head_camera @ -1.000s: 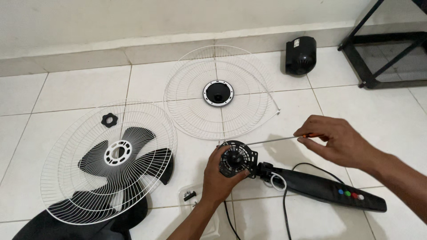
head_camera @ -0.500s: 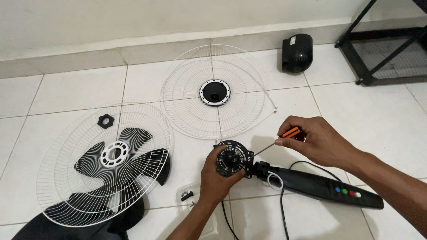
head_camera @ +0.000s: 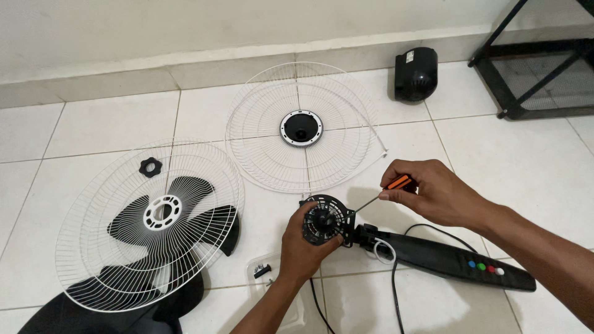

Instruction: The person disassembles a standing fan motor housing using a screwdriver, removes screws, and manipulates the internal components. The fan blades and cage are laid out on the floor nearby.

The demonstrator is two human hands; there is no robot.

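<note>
Small pale label on top of the black motor cover [head_camera: 416,74], standing on the floor tiles near the wall; print too small to make out. Clear plastic bag [head_camera: 263,272] with dark small parts lies on the floor just left of the left wrist. Four coloured buttons, blue, green, red, white, sit in a row on the black control body [head_camera: 458,260].

Left hand [head_camera: 303,247] closed around the black round motor housing [head_camera: 327,219], gripping it from below, face tilted up. Right hand [head_camera: 433,192] closed on an orange-handled screwdriver [head_camera: 387,188]; shaft points down-left, tip at the housing's rim. Exact contact point hard to tell.

White grille [head_camera: 303,127] with black centre ring lies flat beyond the hands. Second white grille [head_camera: 148,222] to the left, lying over the black fan blade [head_camera: 204,216]. Black nut [head_camera: 150,167] under its upper edge. Black base at bottom left is cut off by the frame. Black metal stand [head_camera: 532,68] top right, partly out of view.
</note>
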